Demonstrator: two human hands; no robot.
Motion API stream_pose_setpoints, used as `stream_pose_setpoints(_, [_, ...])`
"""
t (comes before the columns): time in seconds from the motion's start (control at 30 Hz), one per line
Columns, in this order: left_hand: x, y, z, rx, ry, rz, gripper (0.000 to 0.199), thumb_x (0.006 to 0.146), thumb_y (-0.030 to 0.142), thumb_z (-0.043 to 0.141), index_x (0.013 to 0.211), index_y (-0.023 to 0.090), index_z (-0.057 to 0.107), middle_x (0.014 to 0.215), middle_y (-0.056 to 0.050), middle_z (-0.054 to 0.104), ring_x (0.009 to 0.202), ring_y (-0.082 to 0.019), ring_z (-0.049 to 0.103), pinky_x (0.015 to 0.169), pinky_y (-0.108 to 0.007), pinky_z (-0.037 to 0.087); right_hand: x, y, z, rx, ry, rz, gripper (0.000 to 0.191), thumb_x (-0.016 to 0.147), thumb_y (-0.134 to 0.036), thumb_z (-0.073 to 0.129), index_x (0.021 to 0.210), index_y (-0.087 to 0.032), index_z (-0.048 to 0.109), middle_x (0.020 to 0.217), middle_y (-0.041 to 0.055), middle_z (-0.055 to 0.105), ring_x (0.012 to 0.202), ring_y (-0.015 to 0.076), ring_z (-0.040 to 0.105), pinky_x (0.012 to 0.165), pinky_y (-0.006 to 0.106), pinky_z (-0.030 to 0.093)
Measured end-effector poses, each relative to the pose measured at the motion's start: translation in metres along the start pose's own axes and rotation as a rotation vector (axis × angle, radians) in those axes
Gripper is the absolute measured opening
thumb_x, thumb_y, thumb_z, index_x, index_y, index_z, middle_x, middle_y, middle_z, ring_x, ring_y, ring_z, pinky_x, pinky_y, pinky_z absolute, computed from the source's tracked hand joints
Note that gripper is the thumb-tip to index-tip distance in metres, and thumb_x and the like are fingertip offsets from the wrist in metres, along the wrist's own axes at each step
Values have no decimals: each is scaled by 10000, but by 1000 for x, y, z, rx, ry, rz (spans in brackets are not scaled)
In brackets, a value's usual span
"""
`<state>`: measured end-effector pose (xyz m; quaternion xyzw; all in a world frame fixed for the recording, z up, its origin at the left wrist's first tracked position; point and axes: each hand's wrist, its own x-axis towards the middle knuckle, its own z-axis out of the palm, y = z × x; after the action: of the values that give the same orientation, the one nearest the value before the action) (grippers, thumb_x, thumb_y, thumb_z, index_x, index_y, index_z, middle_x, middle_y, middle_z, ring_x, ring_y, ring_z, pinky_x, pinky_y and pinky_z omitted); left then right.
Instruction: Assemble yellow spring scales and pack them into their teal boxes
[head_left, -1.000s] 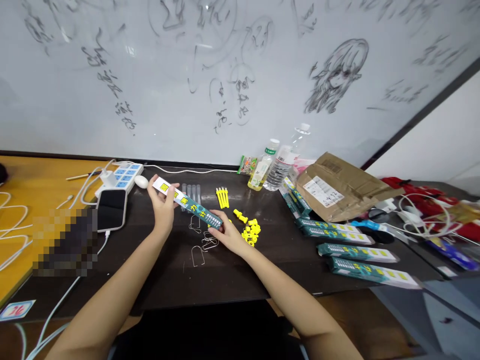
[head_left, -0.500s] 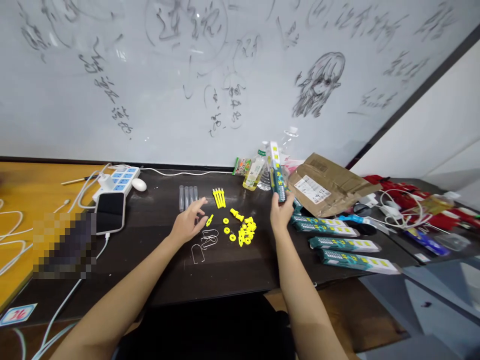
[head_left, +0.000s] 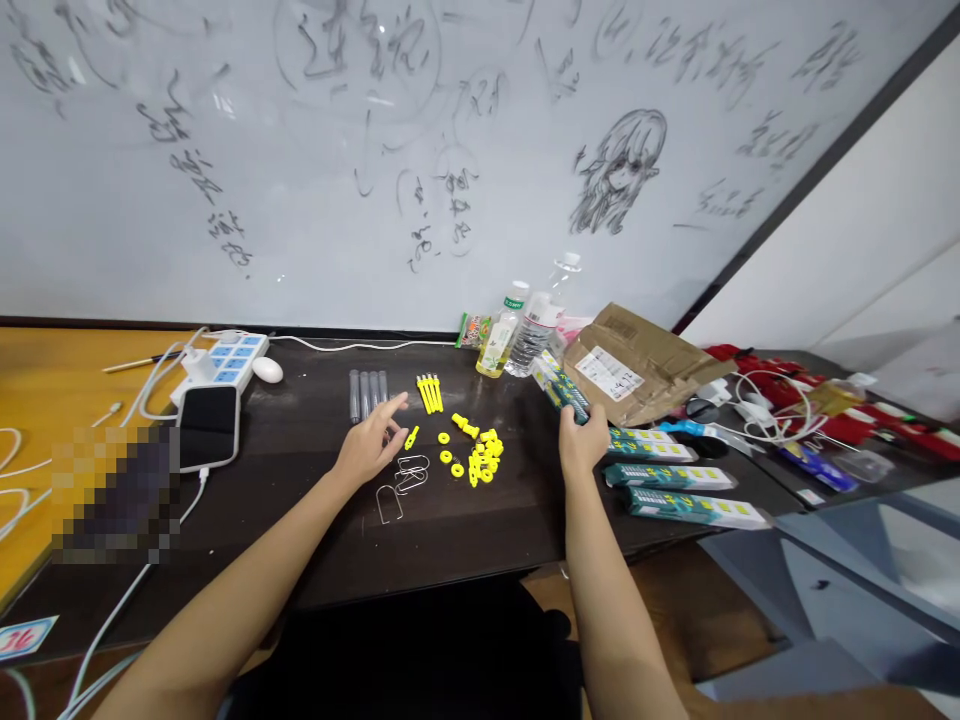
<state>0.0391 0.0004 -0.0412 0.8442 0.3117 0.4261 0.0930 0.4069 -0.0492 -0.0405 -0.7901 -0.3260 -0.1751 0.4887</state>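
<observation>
My right hand (head_left: 583,440) is closed around the near end of a narrow green and white box (head_left: 559,385), which slants toward the bottles. Fingers apart and holding nothing, my left hand (head_left: 373,440) hovers beside the clear tubes (head_left: 367,395). Yellow rods (head_left: 430,394) lie in a row right of the tubes, with a small yellow piece (head_left: 412,437) below them. Bent metal wires (head_left: 403,482) rest near my left hand. Further right is a pile of small yellow parts (head_left: 486,458) with yellow rings (head_left: 445,456) beside it. Several similar boxes (head_left: 694,507) lie at the right.
Two bottles (head_left: 501,335) and a snack packet (head_left: 474,330) stand by the whiteboard (head_left: 315,180). A brown paper package (head_left: 637,365) lies behind the boxes. At the left are a phone (head_left: 210,427), a power strip (head_left: 225,365) and white cables.
The box in my right hand has gone from nearly upright to lowered and tilted, closer to the other boxes. My left hand stays open near the tubes. The camera view has shifted slightly.
</observation>
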Motion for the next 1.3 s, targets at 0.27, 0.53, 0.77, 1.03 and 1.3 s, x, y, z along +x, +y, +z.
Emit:
stream_pose_setpoints(0.27, [0, 4, 0, -17, -45, -30, 495, 934, 307, 418, 1414, 252, 312, 1218, -51, 591, 777, -86, 641, 663, -216, 539, 5, 6, -1, 39, 74, 150, 274, 852, -455, 414, 932, -196, 451, 951, 127, 602, 955, 314, 580, 864, 426, 396])
stream_pose_setpoints(0.53, [1, 6, 0, -4, -72, -52, 480, 933, 338, 418, 1399, 249, 349, 1223, -52, 595, 768, -97, 647, 653, -223, 534, 5, 7, 6, -76, -27, 111, 311, 853, -433, 425, 996, -161, 478, 996, 174, 600, 987, 340, 552, 877, 462, 363])
stream_pose_setpoints(0.77, [1, 8, 0, -19, -115, -56, 473, 938, 339, 404, 1399, 255, 343, 1216, -50, 594, 768, -96, 644, 672, -230, 535, 11, 7, 25, -232, -67, -28, 349, 890, -438, 372, 1011, -141, 510, 1032, 191, 577, 1001, 344, 504, 847, 463, 349])
stream_pose_setpoints(1.03, [0, 4, 2, -20, -123, -82, 475, 938, 343, 397, 1402, 264, 334, 1212, -48, 593, 767, -100, 645, 678, -239, 539, 29, 11, 49, -375, -74, -169, 417, 914, -413, 364, 1123, -98, 541, 1055, 199, 566, 1008, 336, 454, 827, 441, 329])
stream_pose_setpoints(1.3, [2, 6, 3, -24, -156, -78, 478, 941, 345, 401, 1406, 267, 319, 1222, -51, 591, 795, -108, 650, 682, -247, 546, 34, 15, 53, -373, -142, -246, 408, 923, -369, 356, 1167, -96, 536, 1098, 199, 566, 1045, 330, 442, 858, 442, 325])
